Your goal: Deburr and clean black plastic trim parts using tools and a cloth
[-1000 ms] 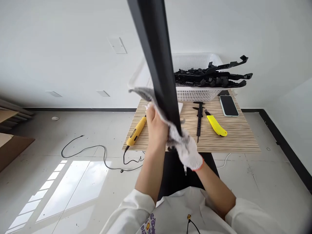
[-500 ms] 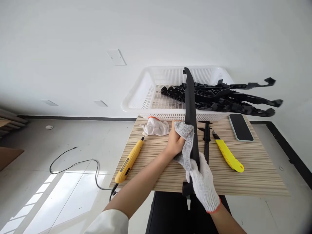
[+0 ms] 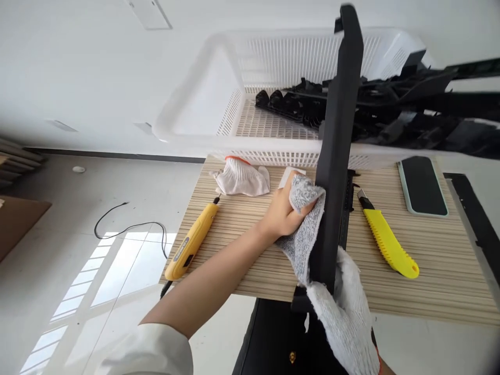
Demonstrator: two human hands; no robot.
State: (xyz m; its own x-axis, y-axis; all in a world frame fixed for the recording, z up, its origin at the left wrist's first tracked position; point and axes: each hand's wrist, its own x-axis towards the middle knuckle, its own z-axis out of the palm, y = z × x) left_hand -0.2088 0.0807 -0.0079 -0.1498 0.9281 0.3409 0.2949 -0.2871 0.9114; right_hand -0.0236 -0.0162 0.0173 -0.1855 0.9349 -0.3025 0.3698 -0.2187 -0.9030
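Note:
My right hand [image 3: 344, 307], in a white knit glove, grips the lower end of a long black plastic strip [image 3: 336, 146] that points away from me, over the table toward the basket. My bare left hand [image 3: 283, 211] is closed on a grey cloth [image 3: 302, 229] and presses it against the strip's left side, about midway along it. Both hands are above the near half of the wooden table [image 3: 425, 260].
A white mesh basket [image 3: 219, 114] at the back holds several black plastic parts [image 3: 398, 104]. On the table lie a spare white glove [image 3: 240, 177], a yellow corded tool [image 3: 191, 242], a black caliper [image 3: 346, 208], a yellow utility knife [image 3: 386, 242] and a phone [image 3: 422, 185].
The strip has swung down from nearly upright before my face to lying low over the table. My view has moved closer, and my left hand with the cloth sits a little farther along the strip.

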